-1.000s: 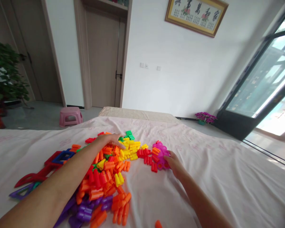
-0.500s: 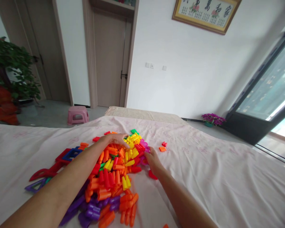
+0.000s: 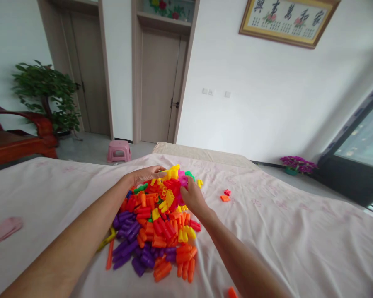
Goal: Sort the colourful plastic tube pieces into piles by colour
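A heap of plastic toy pieces in orange, red, yellow and purple (image 3: pixel 158 236) lies on the pale bed cover. At its far side, my left hand (image 3: pixel 149 174) is closed on a yellow piece (image 3: pixel 173 171). My right hand (image 3: pixel 192 195), fingers curled, is against a pink piece (image 3: pixel 182 178) right beside the yellow one. Its fingertips are partly hidden behind the hand. A green piece (image 3: pixel 190 174) shows just beyond the right hand.
Loose orange (image 3: pixel 225 198) and red (image 3: pixel 227 192) pieces lie right of the heap. A pink cloth (image 3: pixel 4 231) is at the left. Beyond the bed cover (image 3: pixel 282 231) stand a pink stool (image 3: pixel 119 151), a wooden chair (image 3: pixel 21 145) and a plant (image 3: pixel 46 91).
The view has turned left. Both hands have come closer together at the far side, lifting the yellow and pink pieces slightly. The red and blue frame-shaped pieces at the left no longer show.
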The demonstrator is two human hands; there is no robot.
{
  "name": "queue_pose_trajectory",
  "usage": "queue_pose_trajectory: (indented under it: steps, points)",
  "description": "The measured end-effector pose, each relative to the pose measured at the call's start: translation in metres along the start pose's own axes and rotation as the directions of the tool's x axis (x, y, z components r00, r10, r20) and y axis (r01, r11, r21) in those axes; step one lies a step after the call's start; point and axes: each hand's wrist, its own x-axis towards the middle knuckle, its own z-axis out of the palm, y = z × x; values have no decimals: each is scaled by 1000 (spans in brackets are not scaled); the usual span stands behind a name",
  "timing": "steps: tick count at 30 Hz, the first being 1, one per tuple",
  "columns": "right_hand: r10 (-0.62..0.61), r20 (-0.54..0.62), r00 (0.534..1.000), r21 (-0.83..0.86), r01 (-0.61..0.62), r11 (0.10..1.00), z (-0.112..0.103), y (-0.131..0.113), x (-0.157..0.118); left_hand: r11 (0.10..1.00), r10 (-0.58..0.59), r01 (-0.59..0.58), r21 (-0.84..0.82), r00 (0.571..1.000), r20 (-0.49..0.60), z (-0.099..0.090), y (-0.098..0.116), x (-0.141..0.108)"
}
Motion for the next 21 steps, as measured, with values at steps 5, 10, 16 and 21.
queue_pose_trajectory:
  steps: [5,10,16,21]
  points:
    - [-186,114,976,-267,210,940,8,-51,-4,1000,-16,15,-5,972,-234,-4,-10,-27]
    - [-243,155,958,-282,278,918,8,-62,2,1000,-27,22,-18,919,-393,-11,-20,-48]
    - [-98,7,995,-363,94,927,-28,10,56,1000,-7,15,14,894,-449,-16,-45,-54]
    - [114,-76,991,-545,-137,827,-47,77,107,999,26,-3,47,869,-493,-18,-61,-43]
